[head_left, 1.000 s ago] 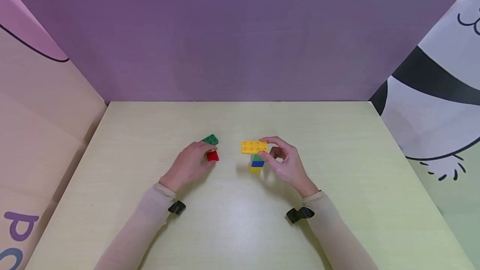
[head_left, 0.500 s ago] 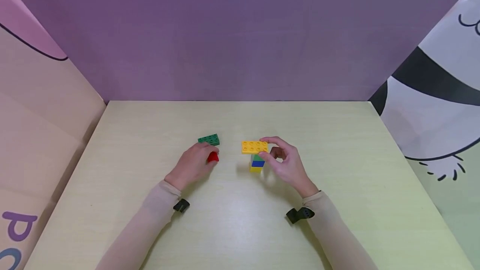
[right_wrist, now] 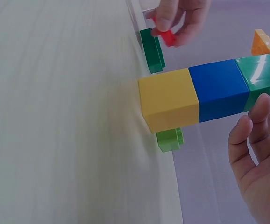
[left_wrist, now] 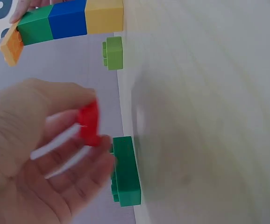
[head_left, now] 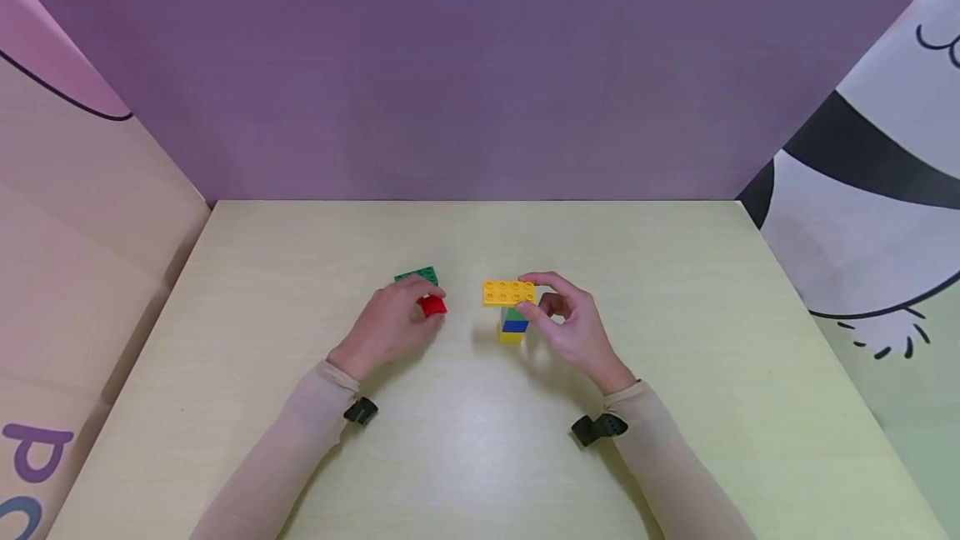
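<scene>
My left hand [head_left: 386,323] pinches a small red brick [head_left: 432,305] between thumb and fingers. In the left wrist view the red brick [left_wrist: 90,122] is off the table, beside a long dark green brick [left_wrist: 127,170]. To the right stands an upright tower with a yellow brick [right_wrist: 170,100] at the bottom, a blue brick [right_wrist: 219,91] above it and a green brick [right_wrist: 261,77] on top. A flat yellow plate brick [head_left: 498,292] lies across the tower's top. My right hand [head_left: 573,323] holds this plate by its right end, thumb in front and index finger behind.
A light green brick [left_wrist: 114,53] stands on the table near the tower, hidden in the head view. The pale wooden table [head_left: 480,440] meets a purple wall [head_left: 480,73] at the back. Printed panels flank both sides.
My left hand has moved slightly right and away from me, carrying the red brick along. The right hand has stayed still on the yellow plate brick.
</scene>
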The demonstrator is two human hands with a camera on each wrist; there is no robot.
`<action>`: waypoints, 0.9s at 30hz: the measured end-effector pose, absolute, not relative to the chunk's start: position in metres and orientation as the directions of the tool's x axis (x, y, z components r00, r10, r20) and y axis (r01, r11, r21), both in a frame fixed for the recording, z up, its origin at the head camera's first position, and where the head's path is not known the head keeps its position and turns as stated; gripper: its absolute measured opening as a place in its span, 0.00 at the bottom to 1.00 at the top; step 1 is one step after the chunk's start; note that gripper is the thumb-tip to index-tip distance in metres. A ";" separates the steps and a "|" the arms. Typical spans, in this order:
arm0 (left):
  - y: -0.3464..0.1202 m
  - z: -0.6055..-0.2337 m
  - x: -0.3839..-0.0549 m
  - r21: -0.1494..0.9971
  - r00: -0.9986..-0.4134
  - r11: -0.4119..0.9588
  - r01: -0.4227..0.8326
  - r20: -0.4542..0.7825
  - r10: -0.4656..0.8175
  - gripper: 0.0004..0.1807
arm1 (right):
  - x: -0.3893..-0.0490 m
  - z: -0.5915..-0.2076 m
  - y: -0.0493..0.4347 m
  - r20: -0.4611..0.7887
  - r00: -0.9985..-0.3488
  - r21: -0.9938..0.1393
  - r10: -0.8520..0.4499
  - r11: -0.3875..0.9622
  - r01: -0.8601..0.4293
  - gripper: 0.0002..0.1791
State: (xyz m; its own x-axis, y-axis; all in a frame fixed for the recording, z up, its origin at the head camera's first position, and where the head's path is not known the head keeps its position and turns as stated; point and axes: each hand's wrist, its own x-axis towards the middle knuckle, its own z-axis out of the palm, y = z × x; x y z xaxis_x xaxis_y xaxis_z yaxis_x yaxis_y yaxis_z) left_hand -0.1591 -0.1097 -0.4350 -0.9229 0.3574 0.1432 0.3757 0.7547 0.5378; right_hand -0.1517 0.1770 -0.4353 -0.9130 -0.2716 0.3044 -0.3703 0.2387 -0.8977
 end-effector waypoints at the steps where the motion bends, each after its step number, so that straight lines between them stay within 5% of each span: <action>1: -0.110 -0.435 -0.160 0.561 -0.922 0.736 0.378 0.152 0.357 0.16 | -0.152 -0.435 0.177 0.304 -0.913 -0.898 -0.272 0.239 -0.370 0.19; 13: -0.111 -0.427 -0.158 0.862 -0.967 0.447 0.237 0.163 0.198 0.14 | -0.151 -0.434 0.174 0.283 -0.920 -0.903 -0.271 0.247 -0.351 0.19; 27: -0.104 -0.413 -0.151 0.979 -0.972 0.187 0.083 0.038 0.233 0.18 | -0.152 -0.435 0.173 0.280 -0.920 -0.898 -0.273 0.264 -0.352 0.19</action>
